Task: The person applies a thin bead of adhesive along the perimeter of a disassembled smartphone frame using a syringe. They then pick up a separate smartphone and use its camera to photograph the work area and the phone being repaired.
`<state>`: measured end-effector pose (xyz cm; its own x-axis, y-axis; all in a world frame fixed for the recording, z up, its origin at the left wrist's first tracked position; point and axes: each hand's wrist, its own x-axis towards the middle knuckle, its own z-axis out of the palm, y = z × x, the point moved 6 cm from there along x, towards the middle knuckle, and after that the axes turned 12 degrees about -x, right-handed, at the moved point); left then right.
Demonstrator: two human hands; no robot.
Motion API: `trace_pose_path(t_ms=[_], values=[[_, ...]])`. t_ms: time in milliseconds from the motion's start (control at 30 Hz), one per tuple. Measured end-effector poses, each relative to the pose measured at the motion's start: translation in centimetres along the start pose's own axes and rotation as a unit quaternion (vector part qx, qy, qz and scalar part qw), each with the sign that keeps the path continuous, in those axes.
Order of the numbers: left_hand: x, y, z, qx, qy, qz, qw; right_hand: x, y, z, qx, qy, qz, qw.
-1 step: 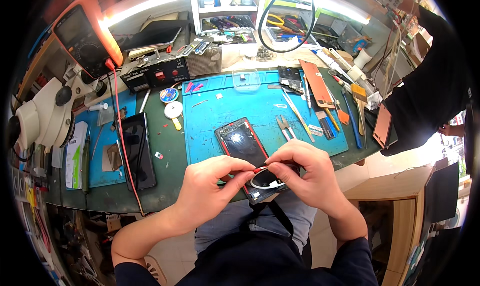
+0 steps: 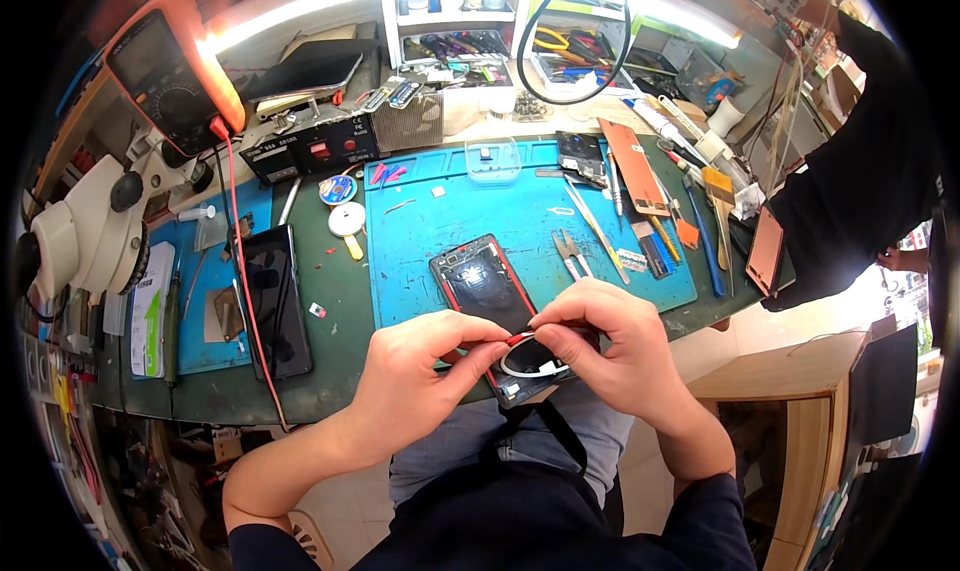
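Observation:
A thin cable, looped, with a white stretch (image 2: 520,373) and a short red section (image 2: 518,339), is stretched between my hands. My left hand (image 2: 415,366) pinches it by the red section with thumb and forefinger. Thumb and forefinger of my right hand (image 2: 622,346) close on the cable a little to the right; the exact grip is partly hidden. Beneath both hands lies an opened phone frame (image 2: 488,276), black with red edges, its near end over the bench edge. Cutters (image 2: 572,256) with pale handles rest just beyond my right hand.
Tweezers (image 2: 595,218), a blue pry tool (image 2: 703,239) and a brush (image 2: 717,188) lie right on the blue mat (image 2: 410,271) and bench. Leftward are a black phone (image 2: 280,321), a solder spool (image 2: 338,189), an orange multimeter (image 2: 175,71) and a microscope (image 2: 90,226). Another person (image 2: 860,171) stands right.

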<state>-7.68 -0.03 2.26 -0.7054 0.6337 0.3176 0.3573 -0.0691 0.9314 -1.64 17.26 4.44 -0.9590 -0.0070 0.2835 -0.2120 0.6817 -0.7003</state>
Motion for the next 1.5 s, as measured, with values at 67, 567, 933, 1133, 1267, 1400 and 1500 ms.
trace_pose_path(t_ms=[67, 567, 933, 1133, 1267, 1400, 1500], values=[[0.1, 0.1, -0.1, 0.019, 0.0, 0.015, 1.0, 0.2, -0.1, 0.1, -0.004, -0.007, 0.001, 1.0], [0.6, 0.5, -1.2, 0.207, -0.014, 0.209, 0.956, 3.0, -0.3, 1.4, -0.029, -0.12, -0.028, 0.992], [1.3, 0.8, -2.0, 0.347, -0.068, 0.339, 0.872, 5.1, 0.7, 2.3, -0.013, -0.192, -0.047, 0.98], [2.1, -0.2, -2.6, 0.375, -0.067, 0.33, 0.863, 6.9, 1.8, 2.8, -0.02, -0.213, -0.017, 0.977], [2.5, -0.8, -2.8, 0.39, -0.056, 0.336, 0.856, 8.3, 3.1, 3.3, 0.027, -0.258, 0.071, 0.963], [2.8, -1.1, -3.0, 0.397, -0.049, 0.331, 0.855, 8.9, 3.7, 3.9, 0.043, -0.28, 0.066, 0.957], [2.7, -1.3, -3.0, 0.402, -0.039, 0.32, 0.857, 9.4, 3.7, 3.9, 0.03, -0.305, 0.073, 0.949]])
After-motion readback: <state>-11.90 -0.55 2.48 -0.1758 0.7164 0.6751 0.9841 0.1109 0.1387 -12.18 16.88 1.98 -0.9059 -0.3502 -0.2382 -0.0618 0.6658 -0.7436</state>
